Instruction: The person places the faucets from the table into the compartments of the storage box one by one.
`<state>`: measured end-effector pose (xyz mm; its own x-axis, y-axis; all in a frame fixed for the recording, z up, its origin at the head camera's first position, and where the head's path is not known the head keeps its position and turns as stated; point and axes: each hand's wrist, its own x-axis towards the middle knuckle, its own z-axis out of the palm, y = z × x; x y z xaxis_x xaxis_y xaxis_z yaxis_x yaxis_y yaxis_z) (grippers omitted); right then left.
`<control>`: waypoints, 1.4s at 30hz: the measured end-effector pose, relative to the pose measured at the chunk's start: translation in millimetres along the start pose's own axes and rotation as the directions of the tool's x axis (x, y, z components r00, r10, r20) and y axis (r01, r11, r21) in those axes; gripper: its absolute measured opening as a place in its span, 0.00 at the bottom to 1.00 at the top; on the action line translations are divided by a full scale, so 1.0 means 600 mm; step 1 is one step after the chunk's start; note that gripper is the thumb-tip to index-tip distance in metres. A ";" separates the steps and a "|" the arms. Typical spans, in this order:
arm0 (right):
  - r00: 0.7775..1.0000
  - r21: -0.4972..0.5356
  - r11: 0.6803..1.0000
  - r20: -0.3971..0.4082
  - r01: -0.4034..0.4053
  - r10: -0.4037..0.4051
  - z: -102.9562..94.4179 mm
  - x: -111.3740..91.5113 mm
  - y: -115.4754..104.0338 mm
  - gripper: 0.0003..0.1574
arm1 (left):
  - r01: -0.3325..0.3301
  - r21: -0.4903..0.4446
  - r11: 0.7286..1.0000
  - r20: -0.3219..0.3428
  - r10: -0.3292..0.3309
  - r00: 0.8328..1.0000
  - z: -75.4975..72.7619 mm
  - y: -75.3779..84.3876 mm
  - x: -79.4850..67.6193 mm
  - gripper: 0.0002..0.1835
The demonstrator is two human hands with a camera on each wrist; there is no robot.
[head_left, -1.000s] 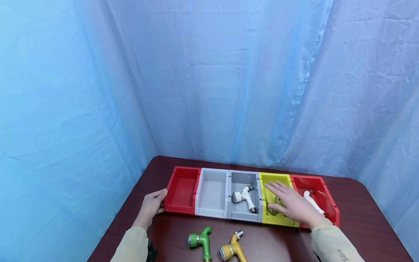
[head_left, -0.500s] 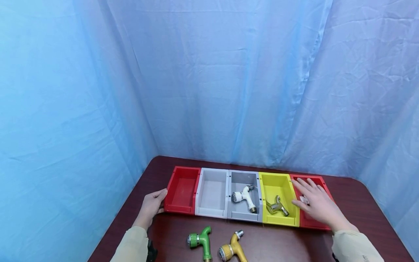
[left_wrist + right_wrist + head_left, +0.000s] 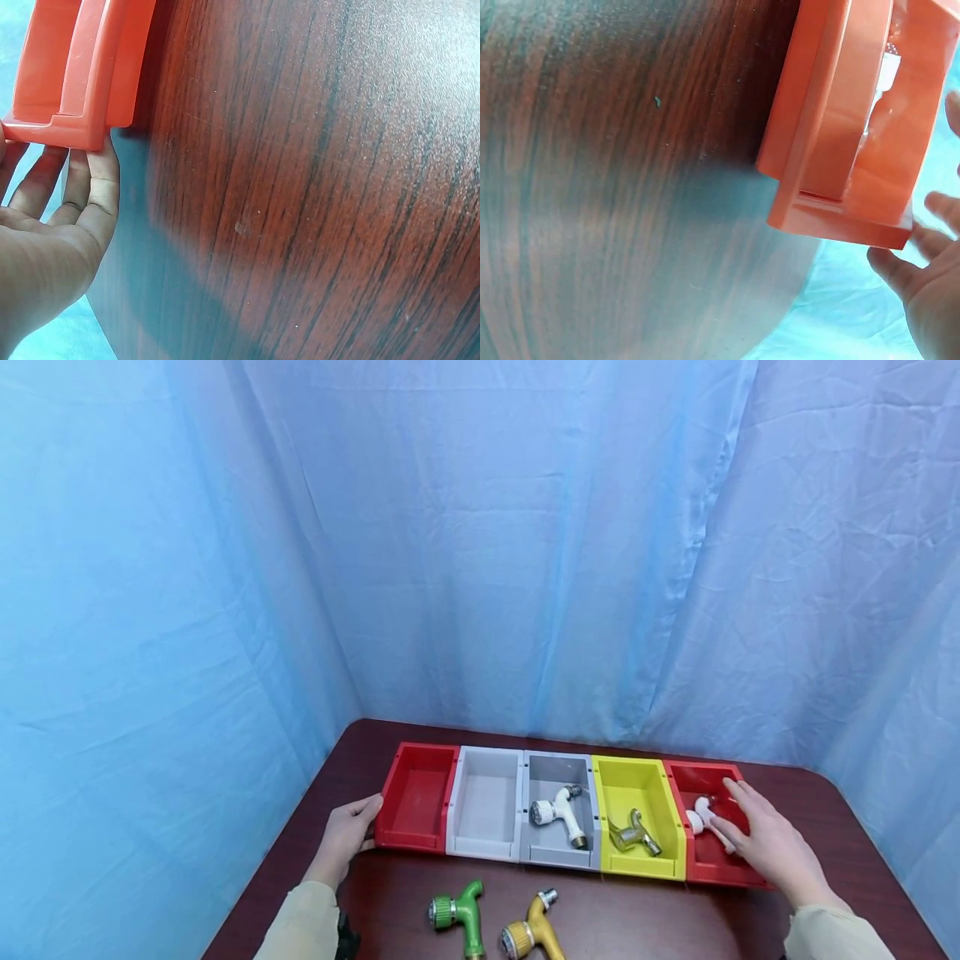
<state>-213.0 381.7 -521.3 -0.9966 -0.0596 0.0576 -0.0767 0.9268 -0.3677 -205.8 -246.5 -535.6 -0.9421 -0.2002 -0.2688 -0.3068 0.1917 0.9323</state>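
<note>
Left red bin (image 3: 416, 795) touches left fingers (image 3: 105, 184), slightly apart; right red bin (image 3: 716, 870) near right fingers (image 3: 746, 800), spread.

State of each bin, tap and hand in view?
Left red bin, no tap inside
Pale bin, no tap inside
Gray bin, holds white tap
Yellow bin, holds metallic tap
Right red bin, holds second white tap
Green tap, lying on table
Yellow tap, lying on table
Left hand, touching left red bin
Right hand, spread by right red bin
</note>
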 end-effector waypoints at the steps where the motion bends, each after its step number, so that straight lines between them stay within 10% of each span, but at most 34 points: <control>1: 1.000 0.009 1.000 -0.016 -0.002 0.002 0.001 -0.001 0.004 0.55 | -0.003 -0.001 1.000 0.002 0.003 1.000 0.000 0.000 0.000 0.30; 11: 0.992 0.108 0.988 -0.049 -0.114 0.119 -0.009 -0.012 0.025 0.53 | -0.010 0.000 1.000 -0.001 0.010 1.000 -0.001 -0.006 0.001 0.30; 21: 0.963 0.335 0.906 0.016 -0.259 0.269 -0.020 -0.026 0.044 0.50 | -0.007 -0.008 1.000 -0.005 0.007 1.000 -0.001 -0.009 0.002 0.29; 29: 0.904 0.562 0.716 0.168 -0.415 0.393 -0.026 -0.027 0.068 0.49 | -0.010 -0.006 1.000 -0.006 0.010 1.000 0.000 -0.010 0.002 0.30; 42: 0.875 0.697 0.545 0.274 -0.467 0.400 -0.031 -0.032 0.091 0.38 | -0.004 -0.010 1.000 -0.003 0.004 1.000 -0.001 -0.006 0.000 0.29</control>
<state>-197.2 440.6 -525.3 -0.9110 0.2171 -0.3506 0.4017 0.2743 -0.8737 -204.5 -247.6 -539.1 -0.9429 -0.2028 -0.2642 -0.3015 0.1832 0.9357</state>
